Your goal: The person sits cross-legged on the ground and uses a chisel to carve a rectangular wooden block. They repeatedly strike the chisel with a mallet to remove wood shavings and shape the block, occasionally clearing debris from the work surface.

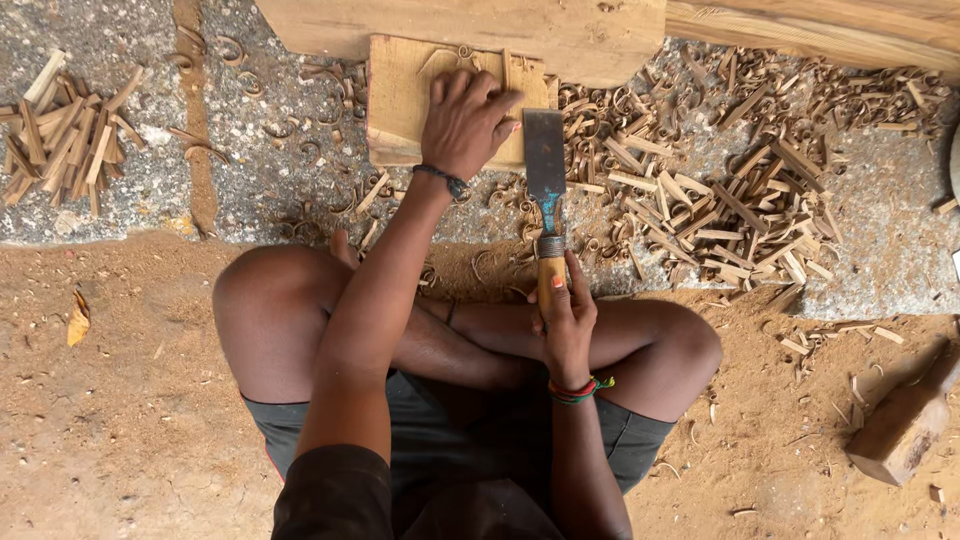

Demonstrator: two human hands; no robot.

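From the head camera, the left hand (466, 122) lies palm down with fingers spread on a flat wooden board (400, 100), pressing it against the stone ground just below a larger timber plank (460, 28). The right hand (563, 318) is wrapped around the wooden handle of a broad chisel (545, 175), whose steel blade points away from the body and lies just right of the board, probably touching its edge. Wood shavings (720, 190) are heaped to the right, a bundle of small sticks (65, 135) at far left, and a wooden block (905, 425) on the sandy earth at lower right.
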